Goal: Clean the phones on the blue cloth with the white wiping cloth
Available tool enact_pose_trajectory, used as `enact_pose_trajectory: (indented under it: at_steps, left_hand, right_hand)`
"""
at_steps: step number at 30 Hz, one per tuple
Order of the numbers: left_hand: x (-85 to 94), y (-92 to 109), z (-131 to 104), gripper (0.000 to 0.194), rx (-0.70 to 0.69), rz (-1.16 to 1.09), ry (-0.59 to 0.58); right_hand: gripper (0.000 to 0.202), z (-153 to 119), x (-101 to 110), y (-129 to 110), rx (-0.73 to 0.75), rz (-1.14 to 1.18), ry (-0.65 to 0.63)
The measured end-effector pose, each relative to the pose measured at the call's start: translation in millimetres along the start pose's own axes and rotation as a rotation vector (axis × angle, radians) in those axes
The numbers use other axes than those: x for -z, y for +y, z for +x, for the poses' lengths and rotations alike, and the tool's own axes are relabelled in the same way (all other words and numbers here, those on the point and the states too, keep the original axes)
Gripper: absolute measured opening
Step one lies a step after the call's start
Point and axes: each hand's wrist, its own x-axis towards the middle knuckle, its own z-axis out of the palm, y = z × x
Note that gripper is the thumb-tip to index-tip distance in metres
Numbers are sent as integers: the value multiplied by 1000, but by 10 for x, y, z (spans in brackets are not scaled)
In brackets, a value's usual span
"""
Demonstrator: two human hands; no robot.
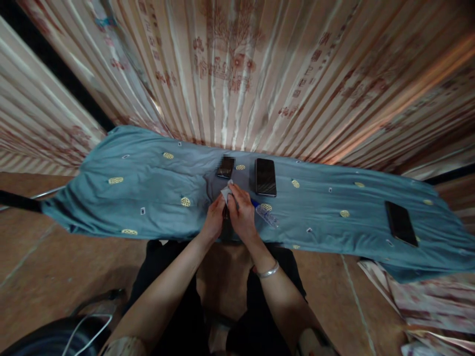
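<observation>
My left hand (214, 217) and my right hand (241, 207) meet near the front edge of the blue cloth. A small pale grey cloth or wipe (226, 192) is pinched between their fingers. Under the hands a dark object (226, 228) shows in part; what it is I cannot make out. Just beyond the fingers lies a small dark phone (225, 168). Right of it rests a larger black phone or tablet (265, 177). Beside my right hand lies a clear bottle (267, 216) with a blue top.
A blue cloth with yellow prints (319, 212) covers the long, narrow surface. Another black phone or tablet (401, 223) lies toward its right end. Pleated patterned curtains (237, 74) hang behind. A round black object with a white cable (89, 326) is at lower left.
</observation>
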Motion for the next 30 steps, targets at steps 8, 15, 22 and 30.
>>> enact_pose_trajectory:
  at_steps: [8,15,22,30]
  left_hand:
    - [83,119,-59,49,-106,266,-30]
    - [51,186,-201,44,-112,168,-56]
    - [15,228,-283,61,45,-37,-52]
    - [44,203,-223,69,103,-67,-42]
  right_hand:
    - [31,70,5,43,-226,430,-7]
    - [27,121,1,135,-465,679,-84]
    - [31,111,-43,302,-535,688,-61]
    - [37,82,-4,4,-433,679,-35]
